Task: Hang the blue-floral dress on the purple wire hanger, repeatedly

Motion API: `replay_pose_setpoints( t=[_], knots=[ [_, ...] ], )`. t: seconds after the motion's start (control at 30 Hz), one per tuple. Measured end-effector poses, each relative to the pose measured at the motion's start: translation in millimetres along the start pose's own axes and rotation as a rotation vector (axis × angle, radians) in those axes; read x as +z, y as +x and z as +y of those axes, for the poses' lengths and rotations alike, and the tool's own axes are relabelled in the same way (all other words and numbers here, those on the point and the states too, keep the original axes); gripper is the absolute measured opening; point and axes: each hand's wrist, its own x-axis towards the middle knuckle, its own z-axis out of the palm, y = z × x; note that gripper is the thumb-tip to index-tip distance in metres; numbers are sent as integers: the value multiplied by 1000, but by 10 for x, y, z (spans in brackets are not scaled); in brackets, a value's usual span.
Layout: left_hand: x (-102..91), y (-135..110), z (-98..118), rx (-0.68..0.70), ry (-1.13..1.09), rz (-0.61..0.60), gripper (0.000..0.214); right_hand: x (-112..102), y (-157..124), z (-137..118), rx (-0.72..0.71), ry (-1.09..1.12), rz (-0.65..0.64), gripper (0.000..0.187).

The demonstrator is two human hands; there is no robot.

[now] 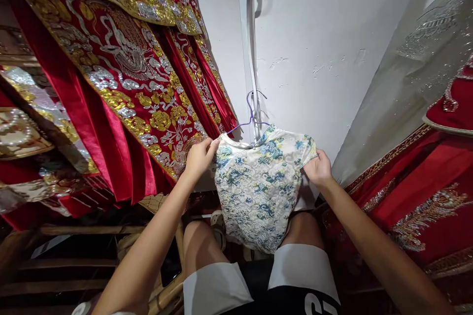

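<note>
Both arms outstretched; left hand [199,157] pinches shoulder of floral dress [258,192]; right hand [318,168] grips sleeve.

Bare forearms here, left hand [199,157] and right hand [318,168] uncovered too. Black shorts [258,283] with wide white cuffs [216,286] on both legs, plus chunky white lettering [320,305] cut off by the frame edge. Knees bare. A bit of white fabric [83,309] shows near the left elbow, can't tell what.

Small floral dress [258,182], white with blue-green blooms, hanging upright on purple hanger [250,114], against white wall
</note>
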Motion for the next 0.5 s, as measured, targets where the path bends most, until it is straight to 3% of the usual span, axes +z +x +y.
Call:
replay_pose_setpoints(
  t=[0.13,0.23,0.33,0.43,0.5],
  knots=[
    [34,-89,5,15,71,2,28,152,47,-308,44,93,47,22],
    [90,-24,150,77,-2,39,26,476,125,-576,34,155,71,11],
    [132,63,304,138,-160,129,28,872,216,-781,-53,212,132,13],
    [146,103,375,147,-299,183,28,1201,107,-845,-164,169,49,17],
    [148,92,356,90,-341,214,24,1330,-167,-804,-221,85,-64,19]
  ],
)
